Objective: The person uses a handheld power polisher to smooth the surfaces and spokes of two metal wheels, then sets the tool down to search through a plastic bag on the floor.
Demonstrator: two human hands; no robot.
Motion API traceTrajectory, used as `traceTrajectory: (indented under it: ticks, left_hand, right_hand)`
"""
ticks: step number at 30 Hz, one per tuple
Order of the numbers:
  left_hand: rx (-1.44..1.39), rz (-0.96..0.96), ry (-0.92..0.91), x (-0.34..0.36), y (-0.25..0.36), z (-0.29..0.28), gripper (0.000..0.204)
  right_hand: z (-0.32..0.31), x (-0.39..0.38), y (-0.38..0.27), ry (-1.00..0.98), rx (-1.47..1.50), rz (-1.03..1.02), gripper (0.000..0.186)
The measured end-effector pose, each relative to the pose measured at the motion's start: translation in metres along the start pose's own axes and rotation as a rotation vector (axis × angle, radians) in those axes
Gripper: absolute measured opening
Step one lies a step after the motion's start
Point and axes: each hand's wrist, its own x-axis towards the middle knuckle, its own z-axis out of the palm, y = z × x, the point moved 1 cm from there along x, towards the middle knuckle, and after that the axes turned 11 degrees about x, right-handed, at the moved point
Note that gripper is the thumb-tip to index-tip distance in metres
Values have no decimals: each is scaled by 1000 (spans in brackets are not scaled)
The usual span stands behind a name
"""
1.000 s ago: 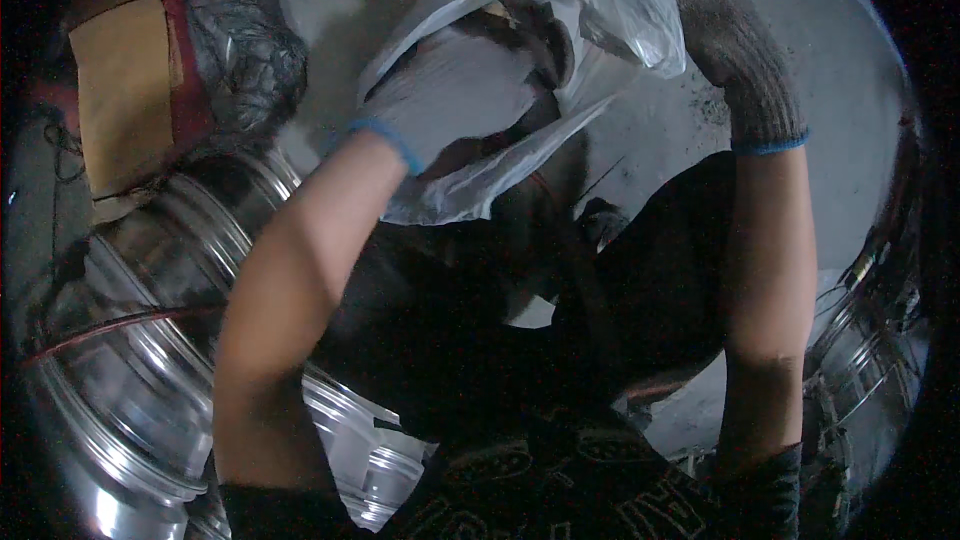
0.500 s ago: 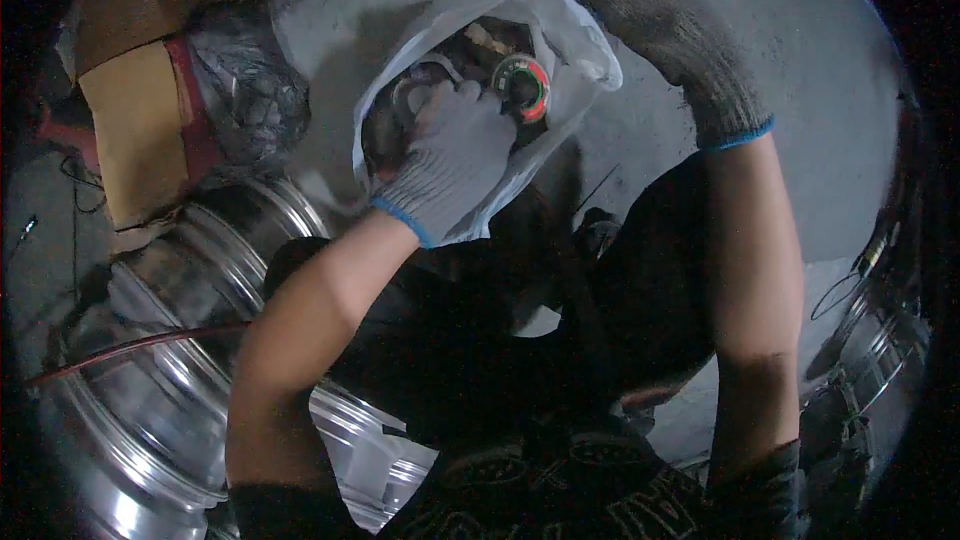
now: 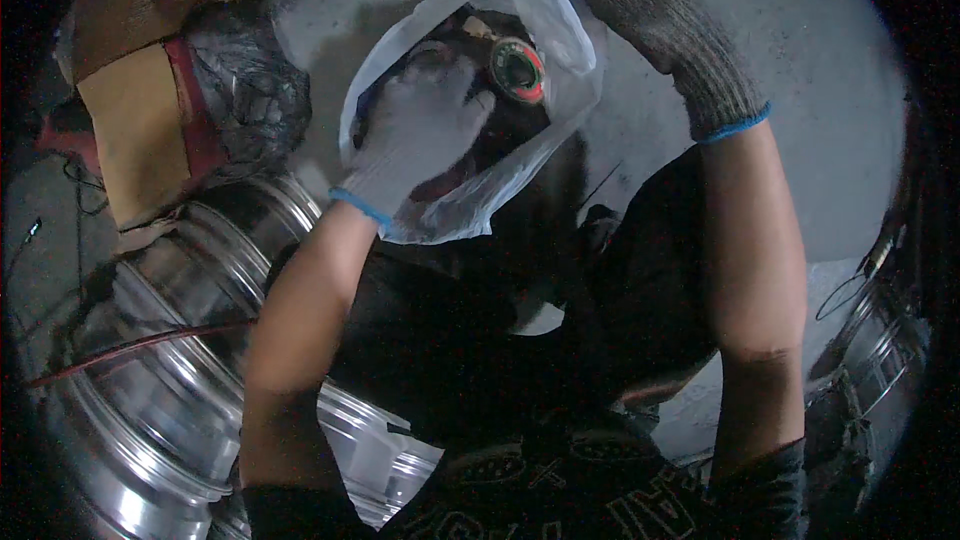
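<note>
Gloved left hand [image 3: 420, 135] reaches inside a white plastic bag [image 3: 560, 35], fingers spread among dark contents beside a round roll with a red and green label [image 3: 517, 70]. Gloved right hand [image 3: 650, 15] pinches the bag's upper rim, mouth facing the viewer. Left of the bag lie cardboard pieces [image 3: 135, 135]; below it, shiny metal wheel rims [image 3: 150, 410].
</note>
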Motion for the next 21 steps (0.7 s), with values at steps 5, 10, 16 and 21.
traceTrajectory:
  ticks: [5,10,16,21]
  left_hand:
    - [-119,-246,-94,5,-28,-2,42]
    - [-251,-258,142,-8,-26,-48,41]
    - [-84,-792,337,-45,-51,-75,49]
    - [-245,-766,-86,-77,-89,19,39]
  right_hand:
    - [1,3,-36,-177,183,144,35]
    - [6,9,-14,-92,256,44,32]
    - [17,18,-14,-200,283,31,29]
    - [28,22,-21,-257,410,-4,29]
